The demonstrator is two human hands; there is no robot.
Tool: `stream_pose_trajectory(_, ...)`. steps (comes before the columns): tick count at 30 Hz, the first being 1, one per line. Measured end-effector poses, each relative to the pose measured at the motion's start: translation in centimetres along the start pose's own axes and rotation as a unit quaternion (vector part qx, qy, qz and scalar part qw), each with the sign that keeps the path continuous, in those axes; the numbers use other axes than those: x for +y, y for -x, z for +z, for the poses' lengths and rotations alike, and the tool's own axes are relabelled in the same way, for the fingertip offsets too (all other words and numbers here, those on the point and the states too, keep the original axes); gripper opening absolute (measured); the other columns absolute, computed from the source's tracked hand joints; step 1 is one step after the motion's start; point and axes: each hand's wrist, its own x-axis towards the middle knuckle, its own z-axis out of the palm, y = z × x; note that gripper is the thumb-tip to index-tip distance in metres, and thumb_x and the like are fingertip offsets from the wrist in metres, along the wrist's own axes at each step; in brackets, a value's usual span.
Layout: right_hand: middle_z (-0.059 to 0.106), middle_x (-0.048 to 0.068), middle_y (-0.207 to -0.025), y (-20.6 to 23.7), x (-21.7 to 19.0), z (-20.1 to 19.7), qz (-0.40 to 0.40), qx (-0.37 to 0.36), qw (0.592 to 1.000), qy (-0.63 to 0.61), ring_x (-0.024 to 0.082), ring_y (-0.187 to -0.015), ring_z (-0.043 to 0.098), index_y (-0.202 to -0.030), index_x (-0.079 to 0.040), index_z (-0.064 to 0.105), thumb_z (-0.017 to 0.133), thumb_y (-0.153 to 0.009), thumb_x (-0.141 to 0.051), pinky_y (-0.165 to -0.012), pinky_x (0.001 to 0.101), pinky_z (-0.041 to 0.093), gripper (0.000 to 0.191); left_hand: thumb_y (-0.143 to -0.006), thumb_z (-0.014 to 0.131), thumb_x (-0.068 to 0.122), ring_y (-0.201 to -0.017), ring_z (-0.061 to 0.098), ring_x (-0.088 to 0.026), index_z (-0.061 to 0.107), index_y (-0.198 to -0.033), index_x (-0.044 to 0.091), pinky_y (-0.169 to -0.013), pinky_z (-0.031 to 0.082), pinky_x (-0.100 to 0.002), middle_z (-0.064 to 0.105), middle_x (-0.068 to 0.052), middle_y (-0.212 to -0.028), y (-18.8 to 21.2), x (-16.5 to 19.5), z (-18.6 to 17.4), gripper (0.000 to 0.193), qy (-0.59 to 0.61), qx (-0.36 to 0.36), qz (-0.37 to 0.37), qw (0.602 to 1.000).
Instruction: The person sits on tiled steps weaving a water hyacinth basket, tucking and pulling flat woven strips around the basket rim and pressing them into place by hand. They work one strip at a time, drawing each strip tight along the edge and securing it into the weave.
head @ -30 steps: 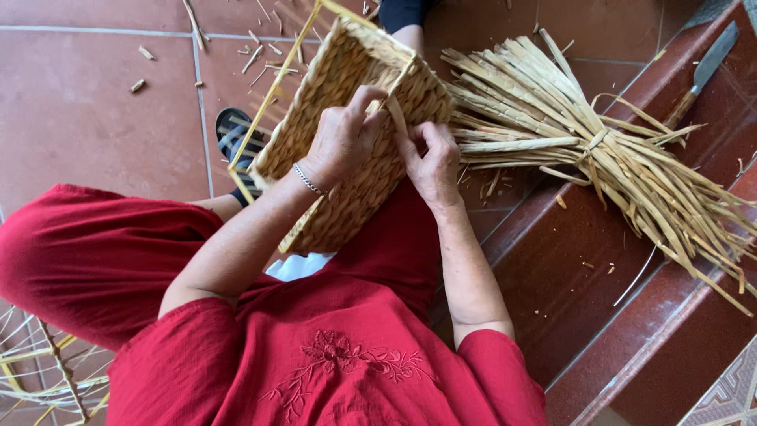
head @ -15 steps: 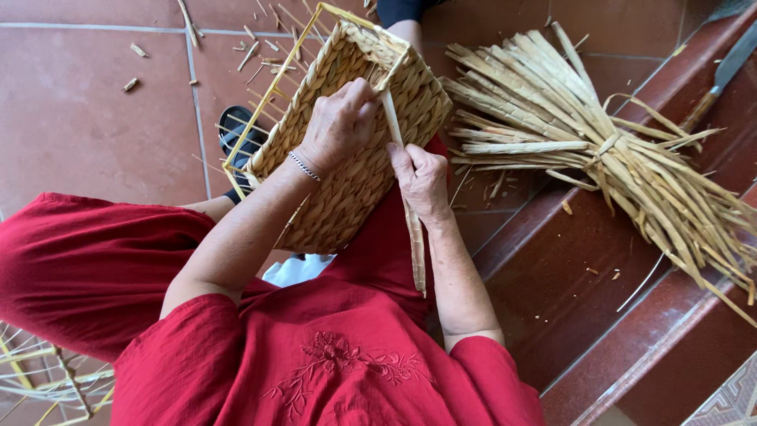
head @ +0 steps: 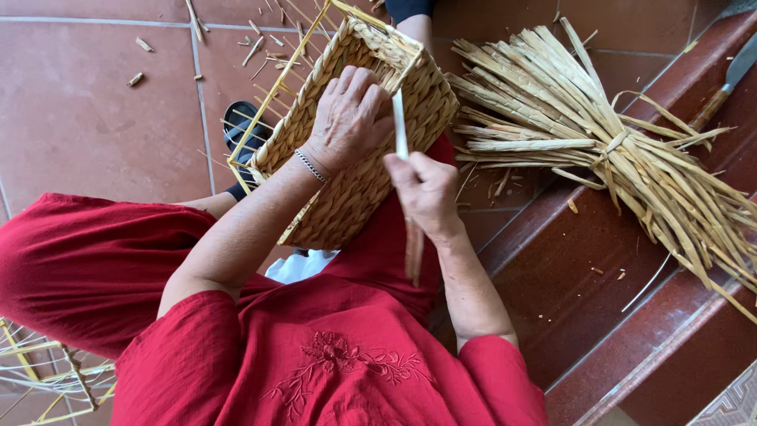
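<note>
A half-woven straw basket (head: 347,181) on a yellow wire frame (head: 268,118) rests on my lap, tilted away from me. My left hand (head: 347,118) presses on its woven side, fingers spread near the rim. My right hand (head: 426,189) is closed around a pale straw strand (head: 400,126) that runs from the basket's rim down past my wrist towards my red shirt. A thin bracelet sits on my left wrist.
A tied bundle of dried straw (head: 615,158) lies on the red step to the right. A knife (head: 721,91) lies at the upper right. Straw scraps litter the red tiles at the top. Another yellow wire frame (head: 39,379) stands at the lower left.
My right hand has drawn the strand out of the weave and down towards my body. The left hand has stayed pressed on the basket.
</note>
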Motion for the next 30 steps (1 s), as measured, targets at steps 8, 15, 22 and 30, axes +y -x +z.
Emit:
stream_pose_trajectory(8,0.060,0.015,-0.113,-10.6,3.0,-1.1,-0.139,0.084,0.982,0.098,0.027,-0.108,0.057,-0.115,-0.007,0.059,0.055,-0.111,-0.050,-0.092,0.0444,0.047,0.044,-0.108,0.058,0.027,-0.085,0.068,-0.016,0.073,-0.106,0.004,-0.079,0.055,-0.032,0.075,-0.005,-0.095,0.2,-1.7,2.0,0.028,0.496,-0.036,-0.349,0.794)
stream_pose_trajectory(15,0.056,0.022,-0.149,-10.3,5.1,-1.0,0.000,-0.055,0.998,0.004,0.037,-0.144,0.053,-0.155,-0.007,0.044,0.065,-0.096,-0.069,-0.123,0.0510,0.041,0.088,-0.099,0.061,0.020,-0.068,0.067,-0.015,0.071,-0.101,0.001,-0.068,0.059,-0.032,0.072,-0.009,-0.084,0.8,-3.5,1.3,0.022,0.680,0.025,-0.547,0.488)
stream_pose_trajectory(22,0.056,0.015,-0.150,-9.7,5.3,0.1,0.040,-0.018,0.996,0.078,0.029,-0.148,0.051,-0.158,-0.012,0.043,0.066,-0.098,-0.070,-0.128,0.0475,0.045,0.087,-0.099,0.074,-0.001,-0.063,0.063,-0.012,0.066,-0.099,-0.004,-0.058,0.059,-0.028,0.065,-0.008,-0.077,0.8,-8.0,-3.0,0.008,0.635,0.228,-0.496,0.547)
stream_pose_trajectory(30,0.038,0.018,-0.166,-8.3,6.2,-0.3,-0.014,-0.032,0.999,0.021,0.034,-0.158,0.034,-0.168,-0.014,0.025,0.083,-0.097,-0.055,-0.136,0.0503,0.029,0.101,-0.083,0.076,-0.007,-0.053,0.072,-0.016,0.038,-0.120,0.012,-0.046,0.065,-0.032,0.071,-0.009,-0.071,-0.3,-11.9,-6.8,0.056,0.419,0.295,-0.439,0.738)
